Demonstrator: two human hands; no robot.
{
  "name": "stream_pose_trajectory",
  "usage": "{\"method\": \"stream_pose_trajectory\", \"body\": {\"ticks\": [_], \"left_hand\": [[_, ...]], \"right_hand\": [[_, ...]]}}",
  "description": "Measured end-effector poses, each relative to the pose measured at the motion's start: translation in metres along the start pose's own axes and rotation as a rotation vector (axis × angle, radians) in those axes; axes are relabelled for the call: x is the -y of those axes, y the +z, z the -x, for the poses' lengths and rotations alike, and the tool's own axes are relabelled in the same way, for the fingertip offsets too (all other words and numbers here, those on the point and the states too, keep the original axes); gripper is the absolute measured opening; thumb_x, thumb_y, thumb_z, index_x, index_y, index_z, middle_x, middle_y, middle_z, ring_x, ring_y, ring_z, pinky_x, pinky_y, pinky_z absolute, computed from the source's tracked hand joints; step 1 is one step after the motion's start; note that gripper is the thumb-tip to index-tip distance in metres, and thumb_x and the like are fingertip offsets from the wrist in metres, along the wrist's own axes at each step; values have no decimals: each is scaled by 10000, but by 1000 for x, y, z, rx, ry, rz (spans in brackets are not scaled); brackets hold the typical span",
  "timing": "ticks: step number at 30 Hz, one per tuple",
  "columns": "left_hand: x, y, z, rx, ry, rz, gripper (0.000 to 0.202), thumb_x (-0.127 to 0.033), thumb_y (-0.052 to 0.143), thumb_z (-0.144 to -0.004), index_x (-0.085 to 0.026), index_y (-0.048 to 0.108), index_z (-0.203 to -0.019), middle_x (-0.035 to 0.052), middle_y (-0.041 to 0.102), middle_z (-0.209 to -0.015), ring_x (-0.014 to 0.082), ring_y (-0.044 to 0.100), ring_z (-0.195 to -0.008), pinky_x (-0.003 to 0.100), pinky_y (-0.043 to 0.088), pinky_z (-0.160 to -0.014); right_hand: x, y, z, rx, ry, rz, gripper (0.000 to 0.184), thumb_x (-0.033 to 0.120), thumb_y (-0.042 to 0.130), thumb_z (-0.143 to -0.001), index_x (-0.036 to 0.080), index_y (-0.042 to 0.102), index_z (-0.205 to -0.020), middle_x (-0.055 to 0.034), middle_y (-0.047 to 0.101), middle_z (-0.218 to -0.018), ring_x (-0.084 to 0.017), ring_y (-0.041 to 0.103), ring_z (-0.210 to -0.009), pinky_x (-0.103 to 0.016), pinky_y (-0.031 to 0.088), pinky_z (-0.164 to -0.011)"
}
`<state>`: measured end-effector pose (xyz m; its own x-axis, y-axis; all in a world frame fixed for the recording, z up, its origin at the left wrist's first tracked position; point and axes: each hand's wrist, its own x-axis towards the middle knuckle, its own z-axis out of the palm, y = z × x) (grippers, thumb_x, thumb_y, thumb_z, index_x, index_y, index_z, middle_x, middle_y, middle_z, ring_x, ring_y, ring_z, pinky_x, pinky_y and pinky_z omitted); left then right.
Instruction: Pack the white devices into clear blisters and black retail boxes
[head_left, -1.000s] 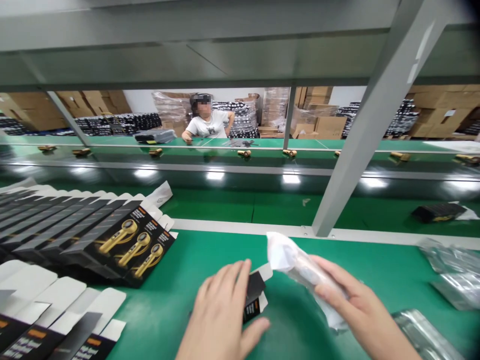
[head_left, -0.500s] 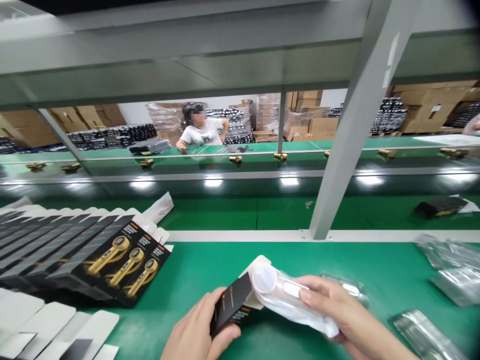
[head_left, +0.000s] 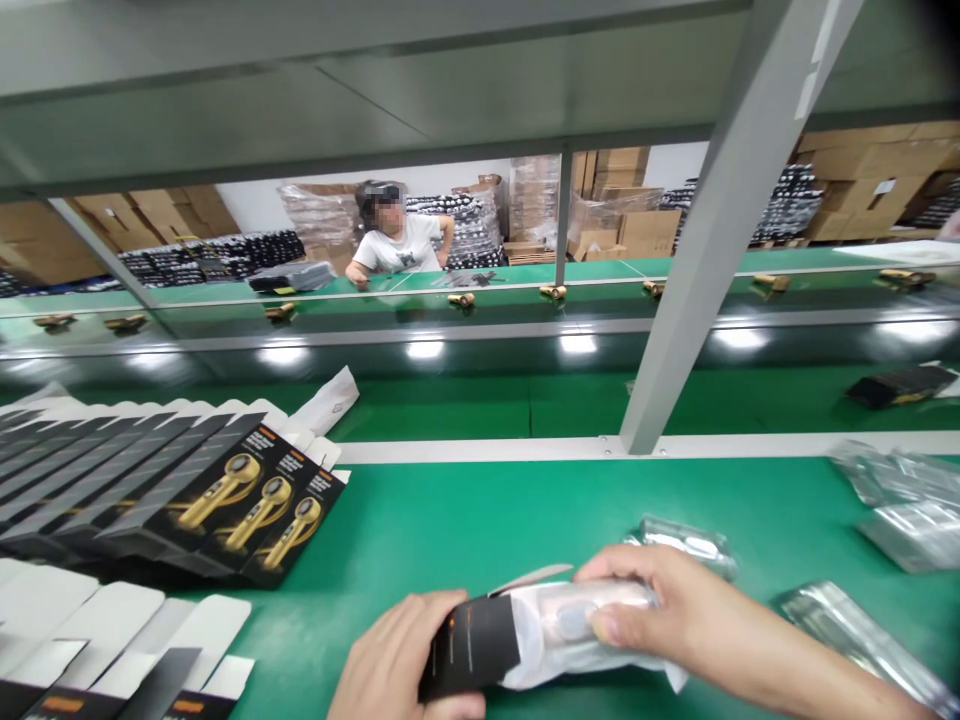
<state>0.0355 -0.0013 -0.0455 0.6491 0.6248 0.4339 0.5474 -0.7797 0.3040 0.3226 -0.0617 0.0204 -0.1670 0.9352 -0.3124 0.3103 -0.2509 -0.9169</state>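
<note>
My left hand [head_left: 409, 655] is wrapped round a black printed carton [head_left: 472, 645] that lies on its side with its mouth facing right. In my right hand [head_left: 645, 605] is a wrapped item in a pale, clear-looking tray [head_left: 562, 620], the thumb pressing on its top. The left end of this tray is inside the carton's mouth, and the rest sticks out. A white flap stands up behind the mouth. Behind my right hand a shiny clear plastic package [head_left: 682, 540] rests on the green table [head_left: 420, 520].
Rows of black cartons [head_left: 225, 490] with gold shower-head-like pictures stand at the left, open white-flapped cartons [head_left: 127, 625] in front. Clear packages [head_left: 911, 525] lie at the right. A slanted metal post [head_left: 697, 250] rises ahead. Gold items [head_left: 553, 292] line the conveyor; a person [head_left: 397, 240] is beyond.
My right hand has brought the wrapped tray left and level, and its end has entered the carton's mouth. The carton has turned to lie flatter. The camera view has tipped down slightly.
</note>
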Motion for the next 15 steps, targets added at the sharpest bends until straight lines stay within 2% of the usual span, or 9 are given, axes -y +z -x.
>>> {"method": "stream_pose_trajectory", "body": {"ticks": [4, 6, 8, 13, 15], "left_hand": [[-10, -5, -10, -21, 115, -107, 609, -719, 435, -737, -215, 505, -1073, 13, 692, -848, 163, 656, -694, 220, 499, -641], [-14, -6, -14, -40, 178, -171, 611, -705, 416, -761, -188, 512, -1070, 29, 695, -858, 163, 658, -696, 226, 499, -636], [-17, -5, -16, -49, 180, -186, 607, -700, 415, -770, -177, 512, -1062, 33, 693, -847, 159, 657, -687, 223, 499, -631], [-20, -1, -13, -13, 168, -158, 622, -710, 391, -774, -179, 495, -1080, 26, 690, -858, 149, 659, -714, 216, 501, -648], [-20, 0, -13, 3, 179, -167, 641, -714, 407, -763, -172, 489, -1094, 27, 690, -864, 151, 659, -717, 221, 501, -655]], "right_hand": [[4, 1, 5, 6, 8, 93, 196, 359, 609, -752, 243, 667, -899, 8, 653, -817, -175, 563, -739, -230, 360, -612], [10, 1, 7, -31, -16, 227, 153, 320, 596, -769, 270, 667, -895, 24, 664, -830, -173, 576, -767, -233, 375, -651], [14, 5, 8, -68, -34, 289, 148, 305, 591, -774, 286, 669, -898, 35, 671, -850, -170, 581, -793, -232, 382, -678], [7, 24, 1, 0, -59, 48, 224, 206, 597, -724, 253, 685, -924, 39, 683, -897, -158, 599, -780, -205, 396, -640], [1, 29, -3, -1, -67, 21, 246, 179, 587, -710, 248, 689, -923, 40, 680, -891, -150, 598, -758, -201, 394, -621]]}}
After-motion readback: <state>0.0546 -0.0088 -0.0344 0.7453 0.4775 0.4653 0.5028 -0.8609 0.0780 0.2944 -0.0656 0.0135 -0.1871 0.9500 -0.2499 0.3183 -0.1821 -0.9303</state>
